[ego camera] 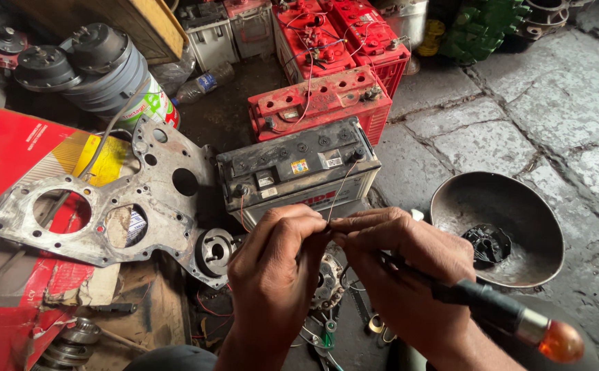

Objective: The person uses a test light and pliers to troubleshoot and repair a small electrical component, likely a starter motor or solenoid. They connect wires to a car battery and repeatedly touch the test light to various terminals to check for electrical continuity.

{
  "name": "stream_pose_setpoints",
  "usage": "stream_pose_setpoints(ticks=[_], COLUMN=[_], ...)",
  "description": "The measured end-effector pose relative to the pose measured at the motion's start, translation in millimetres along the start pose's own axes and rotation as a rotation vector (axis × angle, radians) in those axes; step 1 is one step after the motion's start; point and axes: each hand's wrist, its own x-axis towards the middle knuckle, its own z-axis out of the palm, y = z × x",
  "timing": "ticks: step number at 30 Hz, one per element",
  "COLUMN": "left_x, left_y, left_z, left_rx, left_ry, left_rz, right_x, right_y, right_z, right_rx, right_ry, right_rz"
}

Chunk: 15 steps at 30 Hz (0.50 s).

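Observation:
My left hand (275,264) and my right hand (402,264) meet fingertip to fingertip in the lower middle of the head view, pinching a thin copper wire (341,187). The wire rises from my fingers to the far right terminal of a black-topped battery (298,172) standing just beyond my hands. A dark tool with an orange bulb tip (562,341) lies across my right wrist, its handle (481,302) passing under my right palm. A round metal part (327,280) sits below, between my hands.
A grey metal plate with round holes (117,199) lies left on a red carton (10,148). Red batteries (320,103) stand behind. A dark metal bowl (512,206) holding a small black part sits right on stone paving. Motors (100,65) stand far left. Tools lie near my wrists.

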Motion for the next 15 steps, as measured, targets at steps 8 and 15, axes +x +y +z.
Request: stream_pose_setpoints(ticks=[8, 15], left_x=[5.1, 3.5], left_y=[-4.1, -0.1], left_z=[-3.8, -3.4], left_rx=[0.078, 0.052], left_ry=[-0.123, -0.068], left_rz=[0.181, 0.082], right_x=[-3.8, -4.8], right_y=[8.6, 11.9], right_z=[0.4, 1.2], right_rx=[0.114, 0.104], right_ry=[-0.002, -0.004], right_rz=[0.091, 0.090])
